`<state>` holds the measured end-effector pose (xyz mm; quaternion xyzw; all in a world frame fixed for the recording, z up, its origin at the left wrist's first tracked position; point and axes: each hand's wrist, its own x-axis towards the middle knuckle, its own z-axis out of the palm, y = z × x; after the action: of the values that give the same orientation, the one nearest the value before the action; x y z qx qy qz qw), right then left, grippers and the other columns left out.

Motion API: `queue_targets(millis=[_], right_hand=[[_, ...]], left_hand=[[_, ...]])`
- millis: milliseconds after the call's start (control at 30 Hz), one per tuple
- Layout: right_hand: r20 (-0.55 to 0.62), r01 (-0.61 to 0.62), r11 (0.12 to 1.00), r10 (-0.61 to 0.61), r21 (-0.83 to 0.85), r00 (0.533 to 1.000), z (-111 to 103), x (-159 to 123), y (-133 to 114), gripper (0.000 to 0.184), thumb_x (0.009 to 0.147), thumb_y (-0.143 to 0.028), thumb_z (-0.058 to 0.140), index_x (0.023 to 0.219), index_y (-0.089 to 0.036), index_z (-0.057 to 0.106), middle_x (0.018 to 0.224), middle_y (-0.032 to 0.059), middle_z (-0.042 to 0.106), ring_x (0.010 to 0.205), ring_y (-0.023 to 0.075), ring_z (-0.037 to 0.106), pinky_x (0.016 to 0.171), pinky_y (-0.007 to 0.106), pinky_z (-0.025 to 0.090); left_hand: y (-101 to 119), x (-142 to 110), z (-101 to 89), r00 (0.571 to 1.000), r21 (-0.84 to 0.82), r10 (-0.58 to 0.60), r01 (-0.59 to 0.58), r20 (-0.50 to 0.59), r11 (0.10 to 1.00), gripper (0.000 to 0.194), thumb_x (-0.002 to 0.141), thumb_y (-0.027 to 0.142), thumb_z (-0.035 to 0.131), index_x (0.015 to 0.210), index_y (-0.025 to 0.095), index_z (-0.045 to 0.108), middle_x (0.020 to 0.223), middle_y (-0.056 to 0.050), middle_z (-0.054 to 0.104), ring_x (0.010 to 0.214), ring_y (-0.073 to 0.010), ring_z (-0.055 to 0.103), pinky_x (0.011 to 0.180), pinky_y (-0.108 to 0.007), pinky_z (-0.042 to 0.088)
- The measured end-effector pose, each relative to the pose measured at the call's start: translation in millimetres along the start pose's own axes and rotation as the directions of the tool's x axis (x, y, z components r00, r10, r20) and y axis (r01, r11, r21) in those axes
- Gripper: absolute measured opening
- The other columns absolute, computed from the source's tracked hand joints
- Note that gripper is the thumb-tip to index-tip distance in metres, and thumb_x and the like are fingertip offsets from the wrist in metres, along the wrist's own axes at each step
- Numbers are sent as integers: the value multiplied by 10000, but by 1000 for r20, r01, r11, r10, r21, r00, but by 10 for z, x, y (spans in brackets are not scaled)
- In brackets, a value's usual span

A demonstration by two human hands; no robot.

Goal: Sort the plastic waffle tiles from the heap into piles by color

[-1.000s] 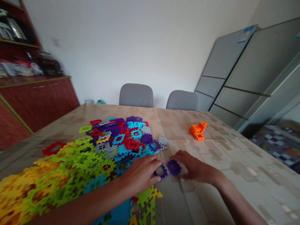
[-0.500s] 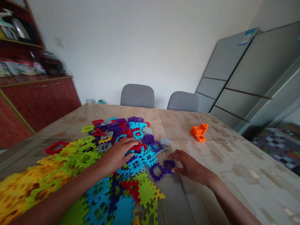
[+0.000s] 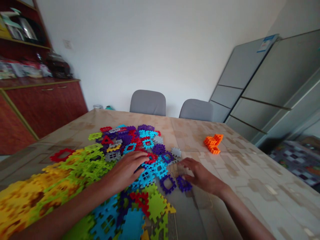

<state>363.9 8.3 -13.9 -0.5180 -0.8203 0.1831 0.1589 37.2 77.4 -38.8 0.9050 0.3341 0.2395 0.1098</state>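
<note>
My left hand [image 3: 131, 163] is over the middle of a heap of interlocking plastic tiles, thumb and fingers apart. Its fingertips reach a red square-holed tile [image 3: 151, 158], and whether they touch it I cannot tell. Below the hand lie light-blue window tiles [image 3: 146, 177]. My right hand [image 3: 200, 173] hovers at the heap's right side with its fingers curved and spread. Under its thumb is a purple frame tile [image 3: 184, 184], seemingly loose on the table. Another purple frame tile [image 3: 163, 185] lies just left of it. Grey tiles [image 3: 176, 152] are beyond the right fingertips.
An orange joined block of tiles [image 3: 213, 144] stands apart on the right of the table [image 3: 250, 180]. Yellow tiles [image 3: 22, 190] and green tiles [image 3: 92, 160] spread to the left. Two grey chairs [image 3: 148, 102] stand behind the far edge, by the wall.
The right purple frame tile has shifted slightly right and toward me, away from the other purple one. My left fingers have moved a little, showing more of the red tile.
</note>
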Motion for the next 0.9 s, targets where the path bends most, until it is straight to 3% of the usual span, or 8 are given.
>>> queue_targets(millis=[167,267,367,467,600,700,900], right_hand=[[-7,56,995,-57,-78,998,89,347,-46,655,796,-43,592,1430,-177,499,1493,152,499,1376,281,447,1164,463,335],[21,64,991,-62,-115,998,137,539,-85,644,821,-139,668,1440,-157,494,1498,171,497,1363,303,452,1146,466,347],[-3,-8,988,7,-155,1000,214,659,-101,641,855,-309,707,1431,-123,498,1399,209,570,1274,347,512,1077,507,395],[-67,-117,975,106,-189,992,297,721,-118,646,889,-394,671,1433,-97,488,1324,232,600,1230,372,528,1044,531,401],[-127,-222,954,199,-203,972,349,777,-151,622,886,-356,679,1440,-152,483,1320,206,600,1228,352,536,1030,485,415],[-116,-230,953,210,-197,971,331,794,-162,625,875,-276,687,1450,-165,468,1295,181,628,1188,313,575,1005,437,437],[-64,-199,960,190,-197,980,280,746,-130,624,887,-294,674,1457,-150,465,1329,188,625,1219,315,565,1034,444,412]], left_hand=[[204,-36,27,997,-23,44,-42,57,999,448,869,133,648,1296,267,647,1396,-84,625,1315,-295,542,1142,-463,405],[289,-42,48,995,-40,64,-61,78,997,443,850,103,664,1256,281,673,1355,-64,654,1282,-282,572,1141,-444,411],[269,-12,41,997,-57,49,-46,59,997,427,869,110,647,1262,276,665,1332,-59,666,1260,-262,588,1129,-419,427],[187,31,19,999,-78,25,-22,37,997,373,892,128,619,1233,267,675,1303,-56,682,1236,-243,604,1104,-394,452],[131,53,11,1000,-98,10,-8,25,995,327,902,140,608,1195,256,695,1283,-60,692,1236,-246,604,1095,-395,457],[150,54,13,999,-103,17,-13,33,995,334,897,124,606,1191,254,695,1277,-54,696,1226,-236,608,1091,-379,457],[169,83,-21,997,-73,34,-29,69,997,332,896,113,612,1188,248,694,1282,-63,689,1235,-243,598,1090,-375,444]])
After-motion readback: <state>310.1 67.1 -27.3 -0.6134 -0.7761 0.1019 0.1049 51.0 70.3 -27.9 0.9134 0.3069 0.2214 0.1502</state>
